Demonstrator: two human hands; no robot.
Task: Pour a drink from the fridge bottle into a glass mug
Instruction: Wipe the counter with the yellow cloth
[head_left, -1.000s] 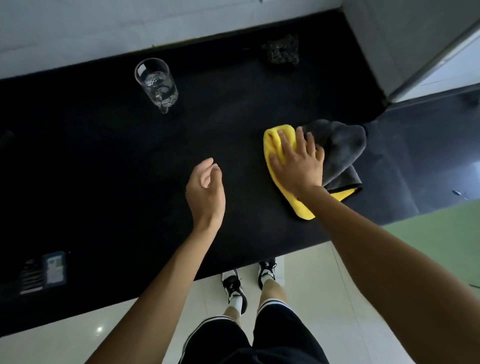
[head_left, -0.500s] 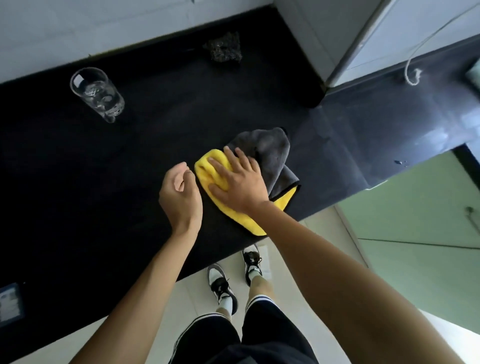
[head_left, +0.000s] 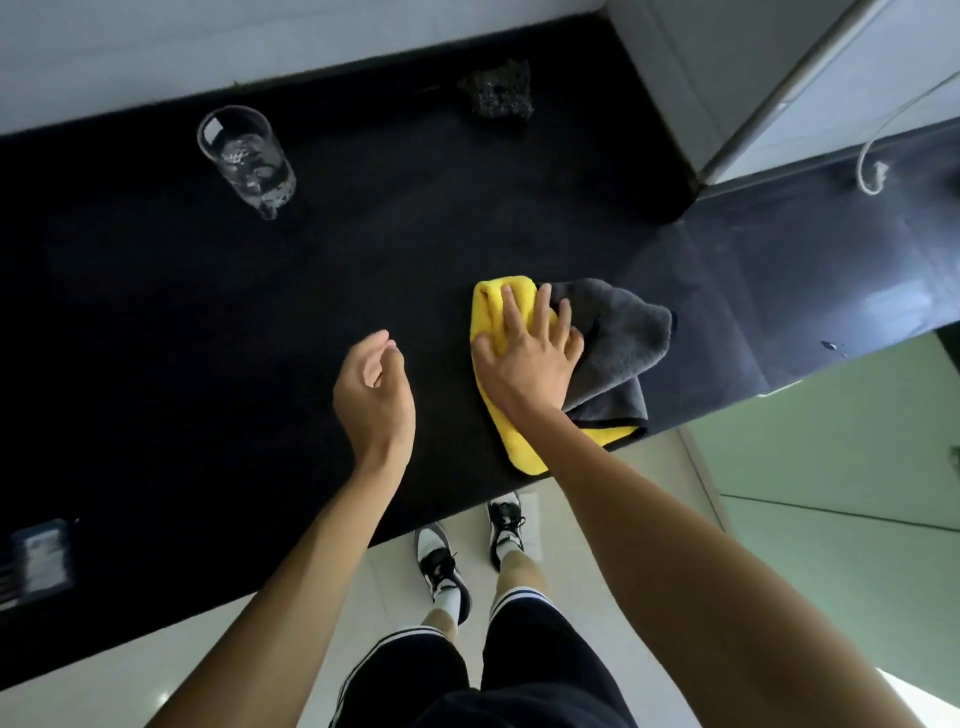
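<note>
A dark scrubber sat by the back wall. The glass mug stood far left on the black tabletop. The right hand pressed spread on a yellow-grey cloth; the left hand hovered loosely curled, empty.

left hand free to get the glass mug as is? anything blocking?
Probably yes. The left hand hangs empty and loosely curled above the black counter, and the stretch between it and the glass mug is bare. The right hand presses the yellow cloth off to the other side.
</note>
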